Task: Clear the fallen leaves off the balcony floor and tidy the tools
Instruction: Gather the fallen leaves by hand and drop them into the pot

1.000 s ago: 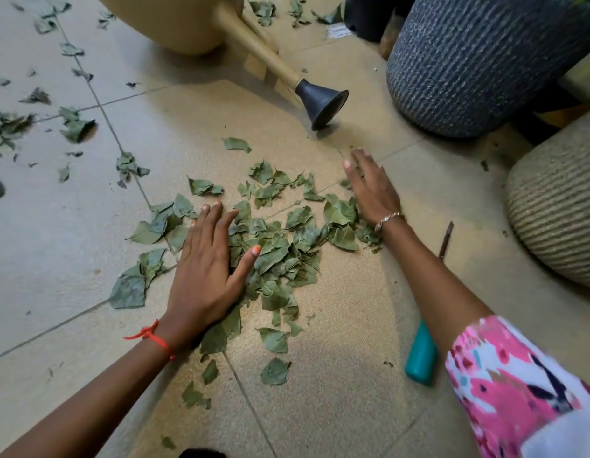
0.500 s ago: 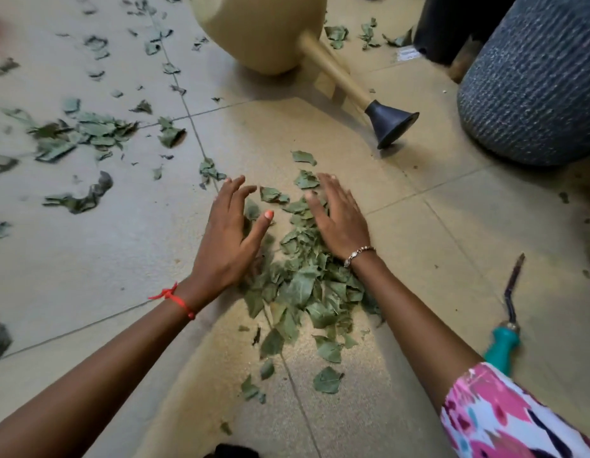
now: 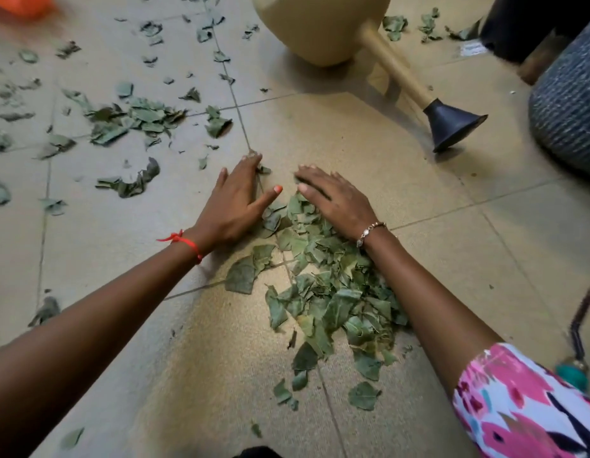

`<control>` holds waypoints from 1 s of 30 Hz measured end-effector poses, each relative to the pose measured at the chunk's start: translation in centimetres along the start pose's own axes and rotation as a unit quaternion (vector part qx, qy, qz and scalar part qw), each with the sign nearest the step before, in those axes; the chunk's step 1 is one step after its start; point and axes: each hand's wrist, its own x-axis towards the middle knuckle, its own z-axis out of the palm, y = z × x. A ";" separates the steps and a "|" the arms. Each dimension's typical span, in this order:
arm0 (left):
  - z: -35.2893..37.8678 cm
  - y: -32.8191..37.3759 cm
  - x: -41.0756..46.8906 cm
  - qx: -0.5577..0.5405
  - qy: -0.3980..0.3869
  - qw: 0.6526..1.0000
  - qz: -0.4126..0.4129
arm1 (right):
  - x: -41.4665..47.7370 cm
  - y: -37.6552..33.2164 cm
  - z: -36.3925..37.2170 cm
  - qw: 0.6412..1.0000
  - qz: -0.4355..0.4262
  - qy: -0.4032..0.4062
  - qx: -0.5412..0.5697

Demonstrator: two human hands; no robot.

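Observation:
A heap of green leaf pieces (image 3: pixel 333 292) lies on the tiled floor between my forearms. My left hand (image 3: pixel 234 200) rests flat on the tiles at the heap's far left edge, fingers together, thumb out toward the leaves. My right hand (image 3: pixel 333 196) lies flat on the heap's far end, palm down. Neither hand holds anything. More scattered leaves (image 3: pixel 135 123) lie to the far left. A hand tool with a teal handle (image 3: pixel 574 375) and a dark metal shaft lies at the right edge.
A beige watering can (image 3: pixel 323 24) with a black rose (image 3: pixel 448 127) stands ahead. A blue woven pot (image 3: pixel 571 117) sits at the right. Something orange (image 3: pixel 19 4) shows at the top left corner. More leaves (image 3: pixel 425 24) lie behind the can.
Both hands have swept inward from either side, pushing the spread leaves into one tighter heap. The view has shifted so the heap sits nearer me.

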 end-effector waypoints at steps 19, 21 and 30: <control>1.0 1.0 -8.2 -0.167 0.030 0.985 -0.019 | -5.8 -4.1 -2.7 0.973 0.049 -0.055 0.217; 1.6 0.8 -8.4 -0.145 0.028 0.989 0.000 | -8.1 -4.2 -3.4 0.968 0.049 0.034 0.243; 3.3 2.3 -9.3 -0.124 0.048 0.991 0.021 | -19.7 -8.1 6.5 0.983 -0.063 0.039 -0.167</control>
